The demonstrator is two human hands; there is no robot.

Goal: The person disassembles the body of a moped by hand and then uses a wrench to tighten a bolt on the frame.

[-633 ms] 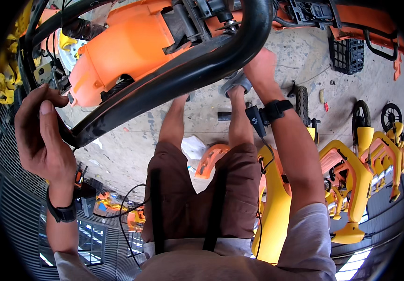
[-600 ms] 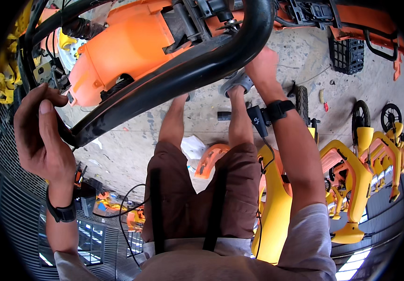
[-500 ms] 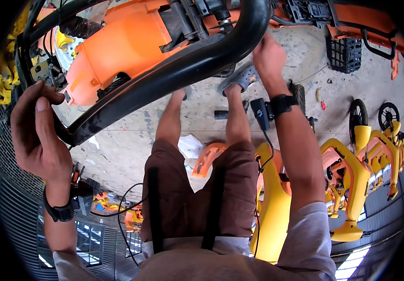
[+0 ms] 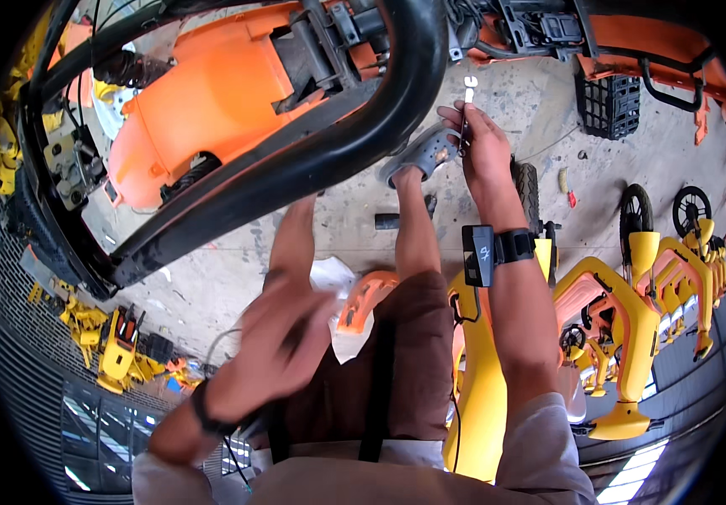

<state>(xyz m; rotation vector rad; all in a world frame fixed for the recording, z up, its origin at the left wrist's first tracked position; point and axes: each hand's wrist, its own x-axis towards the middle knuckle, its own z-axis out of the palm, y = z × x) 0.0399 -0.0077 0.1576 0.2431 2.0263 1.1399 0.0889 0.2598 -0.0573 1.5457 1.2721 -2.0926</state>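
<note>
My right hand point(image 4: 487, 150) is closed round a small metal wrench point(image 4: 470, 91), its bright open jaw sticking up past my fingers. Nearby, the thick black bent tube point(image 4: 312, 156) of a vehicle frame crosses in front of me, apart from that hand. My left hand point(image 4: 291, 337) is over my lap, away from the tube. Motion smears its fingers, so whether it holds anything does not show. Behind the tube lies an orange body panel point(image 4: 211, 93) of the same vehicle.
A black plastic crate point(image 4: 609, 105) stands on the concrete floor, right of the vehicle. Yellow scooter-like frames point(image 4: 624, 337) with wheels line the right side. An orange curved part point(image 4: 365, 301) lies between my legs, and a yellow body part point(image 4: 487, 387) is beside my right thigh. Yellow parts point(image 4: 119, 349) are piled at left.
My left hand has come off the tube's left end and swung right and down over my lap. My right hand has drawn back from the tube, bringing the wrench into view.
</note>
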